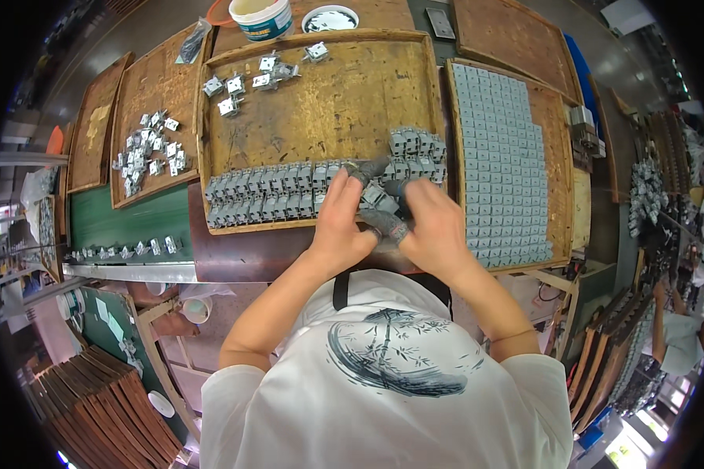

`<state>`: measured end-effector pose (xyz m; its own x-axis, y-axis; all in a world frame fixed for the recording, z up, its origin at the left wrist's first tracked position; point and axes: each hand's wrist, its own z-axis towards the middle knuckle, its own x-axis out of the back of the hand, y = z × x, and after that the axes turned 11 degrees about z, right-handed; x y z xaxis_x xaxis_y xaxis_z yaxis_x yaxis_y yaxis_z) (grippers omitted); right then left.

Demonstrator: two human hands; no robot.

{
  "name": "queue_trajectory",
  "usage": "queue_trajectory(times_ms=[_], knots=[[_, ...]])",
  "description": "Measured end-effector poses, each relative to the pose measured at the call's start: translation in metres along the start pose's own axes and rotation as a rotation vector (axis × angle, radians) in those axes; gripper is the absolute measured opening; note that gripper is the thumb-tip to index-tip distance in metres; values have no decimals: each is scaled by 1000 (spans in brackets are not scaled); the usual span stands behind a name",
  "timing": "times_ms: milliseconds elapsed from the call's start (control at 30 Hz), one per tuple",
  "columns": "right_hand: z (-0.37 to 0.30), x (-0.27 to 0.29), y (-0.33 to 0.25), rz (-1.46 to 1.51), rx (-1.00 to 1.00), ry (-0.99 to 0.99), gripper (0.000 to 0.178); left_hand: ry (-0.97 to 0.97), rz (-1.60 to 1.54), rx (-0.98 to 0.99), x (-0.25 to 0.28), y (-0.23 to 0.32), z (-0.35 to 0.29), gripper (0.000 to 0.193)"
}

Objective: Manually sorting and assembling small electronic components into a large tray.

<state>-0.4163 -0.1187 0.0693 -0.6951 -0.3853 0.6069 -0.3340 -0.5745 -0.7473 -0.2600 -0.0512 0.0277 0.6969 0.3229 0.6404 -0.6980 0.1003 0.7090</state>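
My left hand (341, 217) and my right hand (434, 223) meet at the near edge of a wooden tray (321, 102). Dark grey covers wrap several of the fingertips. Both hands are closed around a small grey metal part (374, 194), mostly hidden by the fingers. Left of them, small metal parts (262, 191) stand in two tight rows along the tray's near side. To the right, more of these parts (418, 155) sit in a block in the corner. Several loose parts (263, 72) lie scattered at the tray's far left.
On the right stands a tray packed with flat grey pieces (502, 164). A left tray (145, 98) holds a loose heap of parts (152, 148). Farther back are a white bucket (262, 19) and a bowl of dark stuff (330, 19). Small parts (125, 252) line the green surface.
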Motion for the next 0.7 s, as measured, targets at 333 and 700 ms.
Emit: queue_trajectory(times_ms=[333,700], knots=[[-3,10,36,392,-252,-210,35,20,-25,-255,-11,10,12,60],[7,30,46,329,-283,-77,36,-184,-173,-210,-26,10,49,67]])
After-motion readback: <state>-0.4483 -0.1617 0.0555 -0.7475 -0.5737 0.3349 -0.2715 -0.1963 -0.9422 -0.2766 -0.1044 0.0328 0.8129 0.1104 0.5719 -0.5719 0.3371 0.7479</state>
